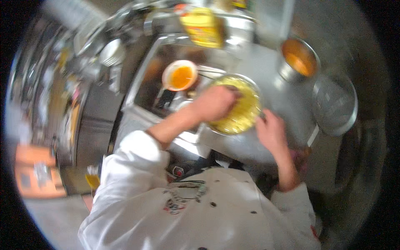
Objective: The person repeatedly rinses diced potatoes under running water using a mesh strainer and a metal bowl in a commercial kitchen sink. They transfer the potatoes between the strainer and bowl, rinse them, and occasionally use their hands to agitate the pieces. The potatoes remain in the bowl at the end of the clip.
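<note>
A round metal bowl (257,90) with pale yellow contents (242,111) stands on the steel worktop in front of me. My left hand (217,103) is over its left part, fingers curled down toward the yellow contents; blur hides whether they grip something. At the bowl's right rim, my right hand (271,129) pinches the edge between thumb and fingers, near a small dark part. Left of the bowl, a white cup (166,78) holds an orange substance (182,77).
Behind stands a yellow container (203,28) with a red cap. At right are a metal pot (286,70) with orange contents and a clear round bowl or lid (334,106). Stacked white bowls (112,53) sit at left. The worktop (265,57) has a recessed part on the left.
</note>
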A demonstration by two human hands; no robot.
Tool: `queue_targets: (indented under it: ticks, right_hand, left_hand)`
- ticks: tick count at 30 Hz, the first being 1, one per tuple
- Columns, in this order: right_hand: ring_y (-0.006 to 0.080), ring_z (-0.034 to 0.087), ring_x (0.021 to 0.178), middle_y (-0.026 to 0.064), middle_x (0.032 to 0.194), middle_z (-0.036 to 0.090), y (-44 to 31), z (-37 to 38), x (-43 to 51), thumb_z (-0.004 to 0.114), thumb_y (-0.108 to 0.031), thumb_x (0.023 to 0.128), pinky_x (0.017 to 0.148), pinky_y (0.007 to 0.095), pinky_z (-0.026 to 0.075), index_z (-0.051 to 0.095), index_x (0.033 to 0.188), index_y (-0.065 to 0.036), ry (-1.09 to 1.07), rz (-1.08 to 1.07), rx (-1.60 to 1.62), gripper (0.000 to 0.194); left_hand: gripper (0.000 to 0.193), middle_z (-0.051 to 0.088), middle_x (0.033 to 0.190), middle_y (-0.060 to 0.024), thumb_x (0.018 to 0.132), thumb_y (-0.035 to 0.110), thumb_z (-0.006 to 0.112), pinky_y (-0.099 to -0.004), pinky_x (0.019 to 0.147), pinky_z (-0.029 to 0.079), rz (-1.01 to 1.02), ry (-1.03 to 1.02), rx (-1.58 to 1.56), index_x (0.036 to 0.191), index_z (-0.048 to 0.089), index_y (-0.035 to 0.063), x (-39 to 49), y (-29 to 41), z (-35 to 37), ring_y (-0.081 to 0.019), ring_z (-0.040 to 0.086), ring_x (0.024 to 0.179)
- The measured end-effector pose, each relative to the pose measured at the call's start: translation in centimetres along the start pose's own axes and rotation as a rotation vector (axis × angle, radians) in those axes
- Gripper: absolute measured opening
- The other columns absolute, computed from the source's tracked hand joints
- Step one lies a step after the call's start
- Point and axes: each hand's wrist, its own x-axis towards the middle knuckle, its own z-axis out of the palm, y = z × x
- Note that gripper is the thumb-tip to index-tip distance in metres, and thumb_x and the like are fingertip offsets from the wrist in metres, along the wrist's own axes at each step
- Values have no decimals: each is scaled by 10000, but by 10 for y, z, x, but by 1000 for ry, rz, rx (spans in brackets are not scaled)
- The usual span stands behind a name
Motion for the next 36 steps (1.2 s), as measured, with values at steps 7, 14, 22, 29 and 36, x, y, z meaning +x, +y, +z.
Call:
queue_targets:
  ticks: [7, 14, 22, 29, 36]
  right_hand:
    - [315, 578, 739, 179, 757, 593, -24, 5, 17, 560, -95, 798, 721, 387, 456, 501, 1134, 63, 1, -56, -98, 377]
    - [199, 545, 708, 158, 800, 599, -43, 5, 29, 524, -100, 853, 662, 331, 445, 527, 1099, 78, 36, -346, -119, 304]
    - [316, 619, 761, 194, 857, 647, -117, 40, 61, 548, -224, 876, 680, 381, 492, 609, 971, 55, -102, -678, -476, 301]
    - [367, 600, 714, 209, 781, 625, -217, 156, 84, 577, -272, 847, 628, 417, 479, 616, 935, 29, -218, -884, -749, 316]
    - [330, 594, 942, 219, 1025, 610, -290, 252, 74, 597, -146, 840, 817, 379, 461, 548, 1123, 41, -614, -836, -643, 342]
  left_hand:
    - [178, 649, 751, -164, 691, 217, 604, -430, 648, 503, -270, 269, -144, 688, 654, 46, 8, -2, -12, -337, 637, 711]
    - [169, 651, 752, -161, 603, 171, 621, -406, 654, 505, -298, 102, -27, 715, 684, 61, -13, -11, -6, -324, 640, 745]
    - [206, 661, 792, -169, 568, 141, 650, -406, 686, 505, -595, 545, -192, 734, 682, 23, -96, -103, -49, -334, 640, 793]
    - [230, 655, 800, -179, 559, 178, 677, -388, 693, 506, -672, 757, -205, 732, 678, 27, -178, -203, -51, -332, 636, 785]
    - [284, 663, 803, -150, 569, 193, 699, -364, 695, 507, -821, 538, -164, 799, 688, 28, -272, -272, -14, -308, 640, 801]
